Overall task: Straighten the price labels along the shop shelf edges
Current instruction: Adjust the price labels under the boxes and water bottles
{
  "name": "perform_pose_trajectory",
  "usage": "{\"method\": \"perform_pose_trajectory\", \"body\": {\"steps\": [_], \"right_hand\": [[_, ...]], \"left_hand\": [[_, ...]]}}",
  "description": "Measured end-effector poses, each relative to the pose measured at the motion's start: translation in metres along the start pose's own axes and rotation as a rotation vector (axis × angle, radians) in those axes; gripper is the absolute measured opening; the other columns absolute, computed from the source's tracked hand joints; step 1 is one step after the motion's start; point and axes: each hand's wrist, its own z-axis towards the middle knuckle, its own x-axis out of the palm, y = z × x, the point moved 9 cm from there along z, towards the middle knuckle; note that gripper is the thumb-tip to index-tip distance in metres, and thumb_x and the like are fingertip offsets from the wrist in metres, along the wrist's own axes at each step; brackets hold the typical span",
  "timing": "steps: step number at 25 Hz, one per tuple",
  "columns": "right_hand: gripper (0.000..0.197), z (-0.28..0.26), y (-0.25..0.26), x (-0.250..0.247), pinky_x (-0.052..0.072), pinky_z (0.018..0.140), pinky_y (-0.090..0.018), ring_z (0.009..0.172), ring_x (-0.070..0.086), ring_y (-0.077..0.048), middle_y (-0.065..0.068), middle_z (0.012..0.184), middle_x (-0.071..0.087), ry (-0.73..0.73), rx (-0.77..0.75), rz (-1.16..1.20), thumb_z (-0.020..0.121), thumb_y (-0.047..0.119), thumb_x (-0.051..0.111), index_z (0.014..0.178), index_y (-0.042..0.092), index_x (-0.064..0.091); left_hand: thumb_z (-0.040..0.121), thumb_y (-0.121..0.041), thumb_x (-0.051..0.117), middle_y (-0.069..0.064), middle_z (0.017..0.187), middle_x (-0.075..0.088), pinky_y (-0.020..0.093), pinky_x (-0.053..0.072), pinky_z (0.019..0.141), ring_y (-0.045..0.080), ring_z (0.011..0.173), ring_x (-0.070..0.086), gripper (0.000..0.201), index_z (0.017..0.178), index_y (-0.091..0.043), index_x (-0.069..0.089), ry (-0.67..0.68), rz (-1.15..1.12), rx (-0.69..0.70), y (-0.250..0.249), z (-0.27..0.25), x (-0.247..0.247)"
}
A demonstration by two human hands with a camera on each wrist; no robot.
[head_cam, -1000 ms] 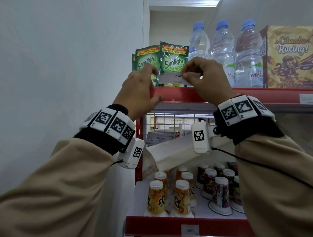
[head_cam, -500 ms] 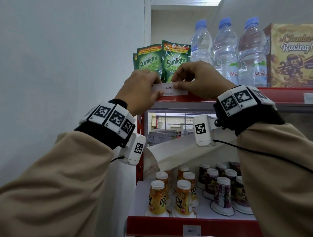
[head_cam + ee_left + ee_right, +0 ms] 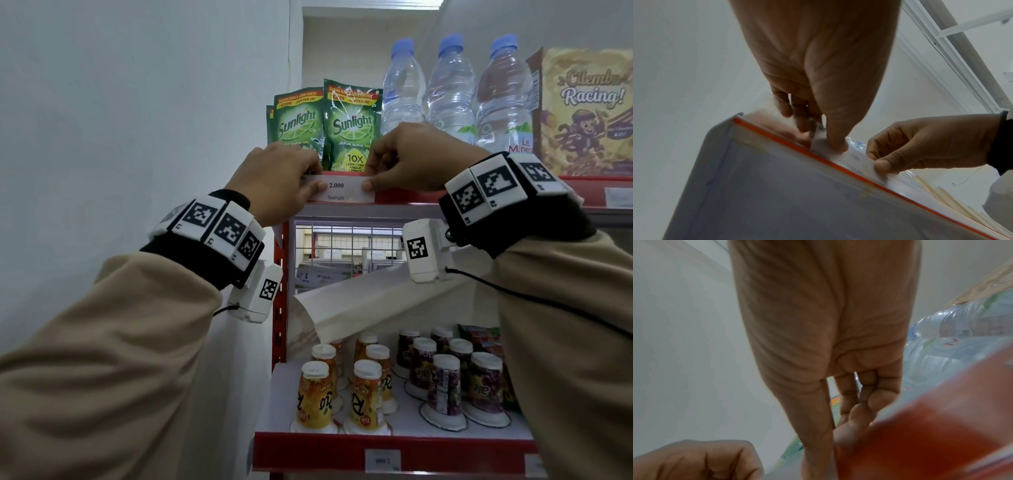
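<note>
A white price label (image 3: 340,192) reading "2.000 Sunlight" lies level against the red front edge of the top shelf (image 3: 404,195). My left hand (image 3: 286,181) pinches its left end, thumb on the face and fingers behind. My right hand (image 3: 404,164) pinches its right end the same way. In the left wrist view the label (image 3: 855,158) sits along the red shelf edge (image 3: 900,193), with my left hand (image 3: 830,139) and right hand (image 3: 900,155) pinching its two ends. In the right wrist view my right hand (image 3: 838,402) is blurred beside the red edge (image 3: 931,443).
Green Sunlight pouches (image 3: 349,126), three water bottles (image 3: 452,92) and a snack box (image 3: 585,113) stand on the top shelf. Drink cups (image 3: 363,397) fill the lower shelf, whose red edge carries another label (image 3: 383,460). A further label (image 3: 618,197) sits far right. A white wall (image 3: 137,137) lies left.
The label has come down from in front of the pouches onto the red shelf edge and now lies level. Both hands moved down with it and kept hold of its ends.
</note>
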Motion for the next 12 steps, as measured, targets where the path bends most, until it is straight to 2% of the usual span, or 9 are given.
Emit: {"method": "perform_pose_trajectory", "body": {"steps": [3, 7, 12], "right_hand": [[0.014, -0.0021, 0.0001, 0.0018, 0.034, 0.056, -0.015, 0.062, 0.046, 0.002, 0.012, 0.066, 0.053, 0.003, 0.005, -0.013, 0.080, 0.030, 0.075, 0.084, 0.020, 0.066], [0.017, -0.0054, -0.0017, 0.0010, 0.036, 0.071, -0.020, 0.067, 0.049, -0.006, 0.008, 0.072, 0.056, -0.038, 0.020, 0.033, 0.079, 0.028, 0.075, 0.087, 0.016, 0.066], [0.015, -0.0098, 0.0006, 0.0009, 0.039, 0.071, -0.023, 0.070, 0.052, -0.010, 0.005, 0.073, 0.058, -0.068, 0.025, 0.037, 0.080, 0.026, 0.075, 0.087, 0.015, 0.067]], "left_hand": [[0.094, -0.037, 0.055, -0.001, 0.102, 0.062, 0.030, 0.033, 0.077, 0.013, 0.088, 0.043, 0.021, 0.105, -0.020, 0.059, -0.009, -0.036, -0.004, 0.0003, -0.0018, 0.0009], [0.093, -0.035, 0.057, -0.005, 0.094, 0.054, 0.029, 0.035, 0.075, 0.014, 0.087, 0.045, 0.016, 0.100, -0.020, 0.055, -0.050, -0.104, -0.022, 0.0009, -0.0052, -0.0008], [0.091, -0.034, 0.059, -0.004, 0.100, 0.044, 0.026, 0.036, 0.079, 0.013, 0.094, 0.042, 0.020, 0.103, -0.017, 0.058, -0.071, -0.132, -0.032, 0.0024, -0.0058, -0.0009]]}}
